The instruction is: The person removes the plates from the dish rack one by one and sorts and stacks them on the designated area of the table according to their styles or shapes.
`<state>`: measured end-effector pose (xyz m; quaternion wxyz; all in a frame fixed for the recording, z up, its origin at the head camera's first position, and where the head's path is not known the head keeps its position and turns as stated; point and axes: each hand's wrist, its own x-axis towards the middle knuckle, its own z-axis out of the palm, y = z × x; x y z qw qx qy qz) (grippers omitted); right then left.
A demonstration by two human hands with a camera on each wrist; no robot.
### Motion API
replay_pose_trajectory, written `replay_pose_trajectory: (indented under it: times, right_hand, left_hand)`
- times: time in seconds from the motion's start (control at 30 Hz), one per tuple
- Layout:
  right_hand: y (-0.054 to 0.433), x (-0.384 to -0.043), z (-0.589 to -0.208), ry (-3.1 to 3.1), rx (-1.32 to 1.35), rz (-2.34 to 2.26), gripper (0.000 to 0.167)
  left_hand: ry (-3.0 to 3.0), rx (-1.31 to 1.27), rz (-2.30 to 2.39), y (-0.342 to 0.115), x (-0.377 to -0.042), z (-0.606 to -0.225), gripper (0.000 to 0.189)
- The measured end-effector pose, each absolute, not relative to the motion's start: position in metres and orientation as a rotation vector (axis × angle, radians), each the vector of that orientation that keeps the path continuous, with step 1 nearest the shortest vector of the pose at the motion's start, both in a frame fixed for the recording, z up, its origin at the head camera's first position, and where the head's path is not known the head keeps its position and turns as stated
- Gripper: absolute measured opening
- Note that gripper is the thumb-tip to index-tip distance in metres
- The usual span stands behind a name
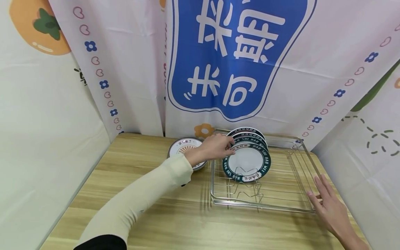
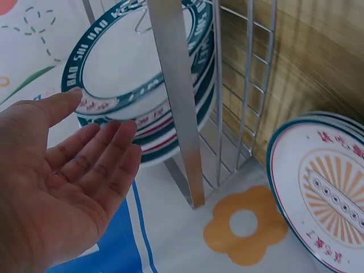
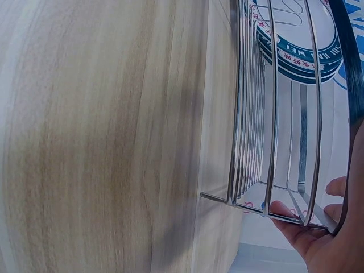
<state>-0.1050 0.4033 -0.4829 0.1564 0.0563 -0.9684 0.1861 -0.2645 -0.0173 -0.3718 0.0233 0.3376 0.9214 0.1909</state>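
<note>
Several round plates with dark green lettered rims (image 1: 246, 162) stand on edge in the left part of a wire dish rack (image 1: 265, 207). My left hand (image 1: 216, 148) is at their left side, thumb and fingers spread apart. In the left wrist view its thumb tip overlaps the nearest plate's rim (image 2: 96, 104); whether it touches is unclear. That palm holds nothing. At the rack's right front corner my right hand (image 1: 331, 206) grips the metal rim, with thumb and fingers on either side of it in the right wrist view.
Left of the rack lies a stack of white plates (image 1: 184, 141) with a fan pattern, partly hidden behind my left forearm. The rack stands on a wooden table (image 1: 175, 222). Printed cloth (image 1: 137, 69) hangs behind and at both sides.
</note>
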Motion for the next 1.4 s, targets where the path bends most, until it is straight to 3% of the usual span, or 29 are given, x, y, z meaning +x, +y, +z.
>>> replay_pose_trajectory:
  times: [0.3, 0.7, 0.87, 1.4]
  right_hand:
    - [0.402, -0.105, -0.482, -2.771, 0.167, 0.533, 0.065]
    - [0.401, -0.106, -0.482, -2.773, 0.161, 0.535, 0.065]
    - [0.402, -0.105, -0.482, -2.775, 0.163, 0.532, 0.065]
    - [0.404, -0.106, -0.483, -2.780, 0.155, 0.538, 0.065]
  left_hand:
    - [2.804, 1.016, 0.595, 0.002, -0.267, -0.376, 0.025]
    - [2.737, 0.952, 0.606, 0.014, -0.275, -0.384, 0.019]
    - [2.707, 0.959, 0.610, 0.016, -0.279, -0.388, 0.026]
    - [2.698, 0.948, 0.599, 0.012, -0.278, -0.392, 0.022]
